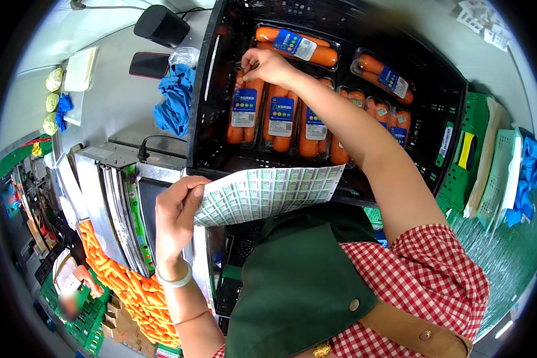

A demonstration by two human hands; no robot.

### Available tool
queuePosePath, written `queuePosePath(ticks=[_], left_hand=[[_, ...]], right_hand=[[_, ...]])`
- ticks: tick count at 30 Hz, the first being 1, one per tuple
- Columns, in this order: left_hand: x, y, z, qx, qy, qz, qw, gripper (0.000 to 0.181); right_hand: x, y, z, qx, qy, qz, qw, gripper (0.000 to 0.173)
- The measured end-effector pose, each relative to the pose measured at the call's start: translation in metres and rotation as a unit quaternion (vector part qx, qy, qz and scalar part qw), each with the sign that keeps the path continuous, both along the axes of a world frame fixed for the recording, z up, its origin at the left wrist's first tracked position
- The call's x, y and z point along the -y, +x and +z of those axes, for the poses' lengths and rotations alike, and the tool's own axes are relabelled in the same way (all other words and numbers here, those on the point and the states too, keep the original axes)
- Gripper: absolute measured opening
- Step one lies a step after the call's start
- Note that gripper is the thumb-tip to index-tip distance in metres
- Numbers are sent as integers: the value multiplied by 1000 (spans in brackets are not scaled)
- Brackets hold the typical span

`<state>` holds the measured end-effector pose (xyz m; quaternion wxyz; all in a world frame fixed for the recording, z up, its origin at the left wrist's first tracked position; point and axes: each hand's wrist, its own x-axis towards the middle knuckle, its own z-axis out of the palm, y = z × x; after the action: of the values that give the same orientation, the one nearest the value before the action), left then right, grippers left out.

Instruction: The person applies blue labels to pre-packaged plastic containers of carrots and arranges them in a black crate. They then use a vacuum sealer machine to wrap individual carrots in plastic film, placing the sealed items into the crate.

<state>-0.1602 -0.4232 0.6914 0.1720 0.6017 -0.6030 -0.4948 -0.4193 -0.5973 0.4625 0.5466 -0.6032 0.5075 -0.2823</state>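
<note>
My left hand (179,210) pinches the left corner of a sheet of small green-and-white stickers (273,192), stretched along the near side of a black plastic crate (191,112). Inside the crate lie several clear packs of carrots with blue-and-white labels. My right hand (268,67) reaches over the crate, its fingertips at the top end of the leftmost carrot pack (244,109). Whether a sticker is between those fingertips cannot be made out. Another carrot pack (295,47) lies crosswise just beyond this hand. Small square stickers show on some packs at the right.
Left of the crate are a blue cloth (175,100), a phone (149,65) and a black speaker-like device (161,26). A metal machine (112,188) stands nearer, beside many loose carrots (134,291). Green crates (470,129) stand at right. Another person (71,277) is at lower left.
</note>
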Motion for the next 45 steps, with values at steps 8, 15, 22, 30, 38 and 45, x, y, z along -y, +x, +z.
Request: queuePosePath(ticks=[8,15,22,30,38,45], left_hand=[[18,10,-10,-9,-14,1,1000,10],[31,7,-20,-13,-22,-9,1000,10],[47,6,-16,24,-61,-48,997,8],[61,2,-22,147,-270,-135,942,16],[41,-35,-32,25,-278,-54,959,19],[42,-40,-19,30,-235,-75,968,12]], right_hand=[[15,-9,-7,-260,-76,23,962,23],[-18,-10,42,-141,-126,85,978,24],[-40,-21,32,-343,-316,139,873,39],[-103,-8,181,-179,-85,218,956,28],[-121,-3,179,-134,-201,138,960,17],[-121,3,173,-77,-353,91,928,19]])
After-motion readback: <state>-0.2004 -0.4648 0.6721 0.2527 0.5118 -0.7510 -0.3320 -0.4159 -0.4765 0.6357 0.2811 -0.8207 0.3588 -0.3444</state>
